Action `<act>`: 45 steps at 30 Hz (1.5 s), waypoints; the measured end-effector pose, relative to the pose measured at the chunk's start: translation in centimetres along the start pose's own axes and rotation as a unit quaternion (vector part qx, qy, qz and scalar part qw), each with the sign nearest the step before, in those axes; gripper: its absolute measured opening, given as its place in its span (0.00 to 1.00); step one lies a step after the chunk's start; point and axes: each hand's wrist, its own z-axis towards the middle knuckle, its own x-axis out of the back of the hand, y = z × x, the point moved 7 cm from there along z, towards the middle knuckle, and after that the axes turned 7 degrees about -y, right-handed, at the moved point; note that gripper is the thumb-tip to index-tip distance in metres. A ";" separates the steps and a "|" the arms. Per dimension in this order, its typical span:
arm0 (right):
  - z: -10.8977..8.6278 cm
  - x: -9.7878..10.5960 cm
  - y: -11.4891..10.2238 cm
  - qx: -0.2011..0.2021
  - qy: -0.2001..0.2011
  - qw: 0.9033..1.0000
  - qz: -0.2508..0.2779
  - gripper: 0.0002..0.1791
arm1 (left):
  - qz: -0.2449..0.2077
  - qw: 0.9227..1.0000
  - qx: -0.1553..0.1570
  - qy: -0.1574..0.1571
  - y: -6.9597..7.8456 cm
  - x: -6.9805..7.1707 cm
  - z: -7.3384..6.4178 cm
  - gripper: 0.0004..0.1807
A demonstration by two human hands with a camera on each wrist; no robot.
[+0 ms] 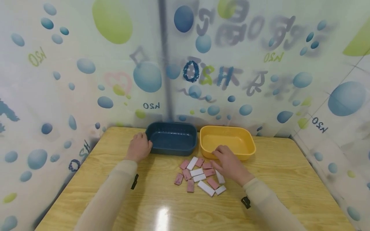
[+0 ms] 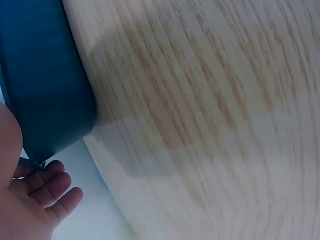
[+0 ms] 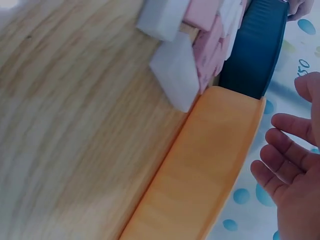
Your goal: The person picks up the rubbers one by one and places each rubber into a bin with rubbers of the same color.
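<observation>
At the left end of the dark blue plastic tub [image 1: 173, 150], my left hand [image 1: 139, 147] pinches the rim. In the left wrist view its fingers [image 2: 52, 190] curl under the tub's lip. My right hand [image 1: 229, 163] hovers at the front rim of the yellow tub [image 1: 251, 146], holding nothing. Its fingers [image 3: 285, 150] are loosely bent and spread in the right wrist view. Below and left of it lies a loose cluster of small pink blocks [image 1: 190, 185] and white blocks [image 1: 206, 188] on the table. Some of the pink ones carry printed marks.
Both tubs stand side by side at the back of the wooden table [image 1: 162, 199], against a patterned curtain [image 1: 251, 41]. No blocks show inside either tub. Each wrist wears a dark strap, with its loose end hanging below the sleeve.
</observation>
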 end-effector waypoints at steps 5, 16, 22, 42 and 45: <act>-0.6 -0.4 0.2 -0.009 -0.008 0.999 -0.033 0.16 | 0.008 1.000 -0.001 -0.003 0.0 -0.3 0.2 0.28; -1.5 -2.0 1.2 -0.071 -0.085 0.993 -0.040 0.15 | 0.034 0.999 -0.018 0.032 0.4 0.0 -0.3 0.26; -2.0 -2.5 1.5 -0.093 -0.116 0.988 -0.048 0.17 | 0.045 0.998 -0.022 0.046 0.5 0.0 -0.3 0.27; -3.5 -3.7 2.3 -0.150 -0.225 0.962 -0.024 0.24 | 0.039 0.998 -0.017 0.040 0.4 0.0 -0.3 0.27; -3.7 -3.8 2.3 -0.156 -0.238 0.959 -0.016 0.23 | 0.044 0.998 -0.021 0.047 0.4 0.0 -0.3 0.26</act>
